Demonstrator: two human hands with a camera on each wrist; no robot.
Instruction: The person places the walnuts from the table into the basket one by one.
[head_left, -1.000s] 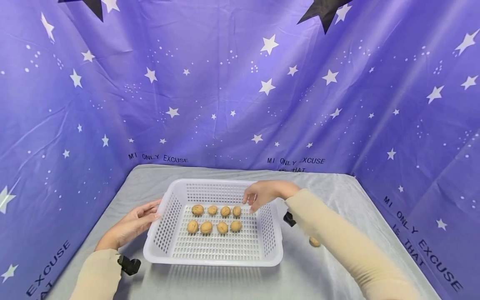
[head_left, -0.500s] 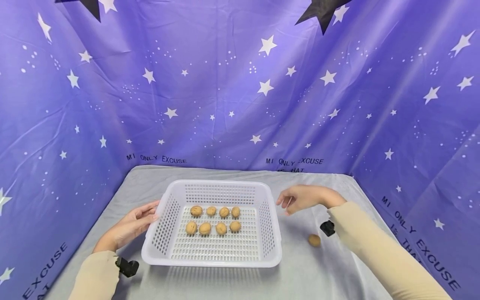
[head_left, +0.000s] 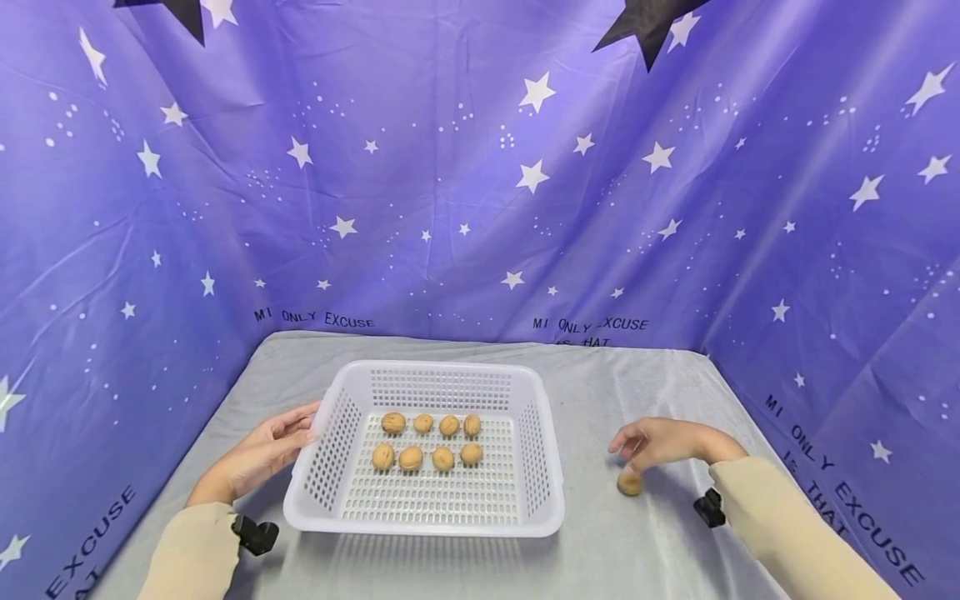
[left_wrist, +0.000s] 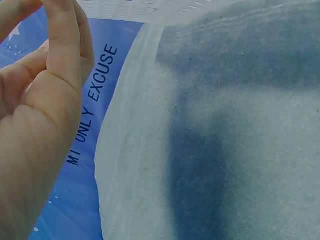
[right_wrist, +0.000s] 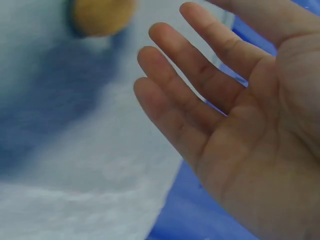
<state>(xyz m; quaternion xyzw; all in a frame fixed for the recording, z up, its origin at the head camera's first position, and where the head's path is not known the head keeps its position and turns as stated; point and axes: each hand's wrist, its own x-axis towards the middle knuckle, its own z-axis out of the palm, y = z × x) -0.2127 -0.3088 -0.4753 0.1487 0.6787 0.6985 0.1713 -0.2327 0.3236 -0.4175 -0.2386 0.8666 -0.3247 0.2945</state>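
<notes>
A white perforated plastic basket (head_left: 427,530) stands on the table with walnuts (head_left: 411,458) inside, laid in two rows. Against its left rim rest the fingertips and thumb of my left hand (head_left: 262,446); the basket wall (left_wrist: 150,10) shows only at the top of the left wrist view. Right of the basket, a loose walnut (head_left: 628,485) lies on the cloth. My right hand (head_left: 663,442) is just above and behind it, thumb over its top in the head view. In the right wrist view, the fingers (right_wrist: 170,90) are spread apart, and the walnut (right_wrist: 102,17) sits beyond them, blurred.
Grey cloth (head_left: 585,392) covers the table. Purple curtains (head_left: 450,208) with white stars enclose it at the back and on both sides. A black wrist camera (head_left: 255,535) sits on the left wrist, another black camera (head_left: 710,508) on the right.
My right hand has moved out of the basket, rightward and then down to the loose walnut. My left hand and the walnuts in the basket have stayed in place.
</notes>
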